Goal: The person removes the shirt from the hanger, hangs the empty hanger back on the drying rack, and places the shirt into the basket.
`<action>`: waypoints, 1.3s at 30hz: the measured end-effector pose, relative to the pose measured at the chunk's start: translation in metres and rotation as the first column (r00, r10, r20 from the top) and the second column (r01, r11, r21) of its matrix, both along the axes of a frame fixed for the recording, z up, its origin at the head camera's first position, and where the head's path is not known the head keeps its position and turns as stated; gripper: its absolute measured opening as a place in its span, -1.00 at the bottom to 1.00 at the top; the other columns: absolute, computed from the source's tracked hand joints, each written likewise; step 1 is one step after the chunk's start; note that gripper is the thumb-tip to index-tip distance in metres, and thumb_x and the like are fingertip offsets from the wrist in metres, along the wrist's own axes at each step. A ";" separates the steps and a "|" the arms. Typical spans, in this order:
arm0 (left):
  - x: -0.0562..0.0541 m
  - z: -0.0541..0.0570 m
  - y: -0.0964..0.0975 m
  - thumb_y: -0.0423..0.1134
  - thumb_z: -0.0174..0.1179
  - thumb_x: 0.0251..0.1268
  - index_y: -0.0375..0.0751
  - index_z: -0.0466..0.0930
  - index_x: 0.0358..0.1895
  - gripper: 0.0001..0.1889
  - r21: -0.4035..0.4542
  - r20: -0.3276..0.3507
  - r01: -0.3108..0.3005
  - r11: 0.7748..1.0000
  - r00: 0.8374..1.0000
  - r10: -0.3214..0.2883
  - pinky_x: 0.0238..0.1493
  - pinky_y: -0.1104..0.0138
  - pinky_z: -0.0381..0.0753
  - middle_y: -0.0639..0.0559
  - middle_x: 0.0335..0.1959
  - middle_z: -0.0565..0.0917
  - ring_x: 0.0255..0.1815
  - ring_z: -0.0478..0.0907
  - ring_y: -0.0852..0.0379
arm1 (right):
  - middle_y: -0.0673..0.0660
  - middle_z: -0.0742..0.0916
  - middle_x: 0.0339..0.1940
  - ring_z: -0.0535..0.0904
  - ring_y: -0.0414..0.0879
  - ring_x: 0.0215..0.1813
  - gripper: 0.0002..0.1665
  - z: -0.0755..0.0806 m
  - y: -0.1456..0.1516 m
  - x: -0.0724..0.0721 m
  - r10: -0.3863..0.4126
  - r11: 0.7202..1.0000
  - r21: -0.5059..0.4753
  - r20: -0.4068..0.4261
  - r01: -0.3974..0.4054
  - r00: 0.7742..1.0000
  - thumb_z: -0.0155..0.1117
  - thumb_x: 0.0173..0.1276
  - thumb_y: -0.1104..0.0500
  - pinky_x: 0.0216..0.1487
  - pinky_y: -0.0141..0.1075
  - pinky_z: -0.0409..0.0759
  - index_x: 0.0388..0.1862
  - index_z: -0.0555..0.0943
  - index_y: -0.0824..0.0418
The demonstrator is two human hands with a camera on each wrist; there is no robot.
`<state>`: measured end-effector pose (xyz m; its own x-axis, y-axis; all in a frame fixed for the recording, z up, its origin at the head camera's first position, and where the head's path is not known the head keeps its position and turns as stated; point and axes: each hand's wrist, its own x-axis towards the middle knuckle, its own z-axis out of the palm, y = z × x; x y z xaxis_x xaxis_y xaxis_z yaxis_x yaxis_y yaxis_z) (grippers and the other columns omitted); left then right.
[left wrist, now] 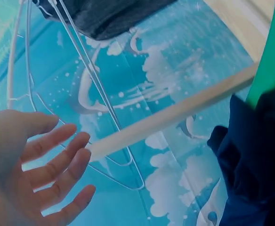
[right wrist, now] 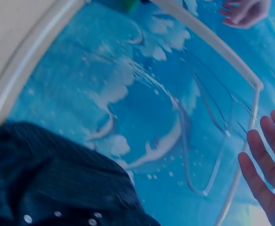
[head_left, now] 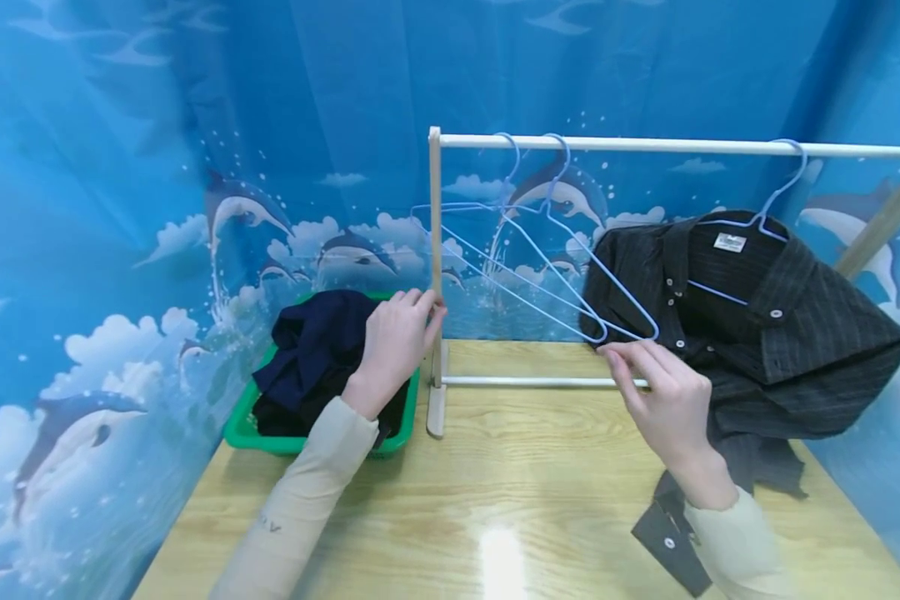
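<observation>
My left hand (head_left: 399, 337) is by the wooden left post (head_left: 437, 250) of a clothes rack, over a green basket (head_left: 412, 408). In the left wrist view its fingers are spread and loosely bent, holding nothing. My right hand (head_left: 663, 392) is just below the lower right corners of two bare blue wire hangers (head_left: 615, 279); the right wrist view has its fingers fairly straight and apart from the wires. Both hangers hook on the white top rail (head_left: 667, 146). To the right, a dark striped button-up shirt (head_left: 817, 333) hangs on another blue hanger (head_left: 782, 187).
Dark navy and black clothes (head_left: 311, 350) lie in the basket at the left. The rack stands on a wood-grain table (head_left: 540, 467), with a white lower bar (head_left: 525, 381). A shirt sleeve (head_left: 671, 542) trails onto the tabletop. A blue dolphin-print curtain (head_left: 270, 125) hangs behind.
</observation>
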<state>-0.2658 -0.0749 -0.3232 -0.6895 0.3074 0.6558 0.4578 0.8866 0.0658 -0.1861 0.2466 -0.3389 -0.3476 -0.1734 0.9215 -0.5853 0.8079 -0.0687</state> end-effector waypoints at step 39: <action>-0.065 -0.007 0.013 0.04 0.10 0.55 -0.25 0.44 0.01 -0.63 -0.070 0.028 -0.166 0.984 0.985 0.168 -0.31 0.24 0.53 -0.10 -0.25 0.55 -0.26 0.56 -0.03 | 0.52 0.57 0.17 0.44 0.52 0.13 -0.52 0.052 0.189 -0.060 -0.635 0.719 -0.004 0.401 0.695 0.660 -0.18 0.70 0.14 0.13 0.35 0.36 0.37 0.47 0.36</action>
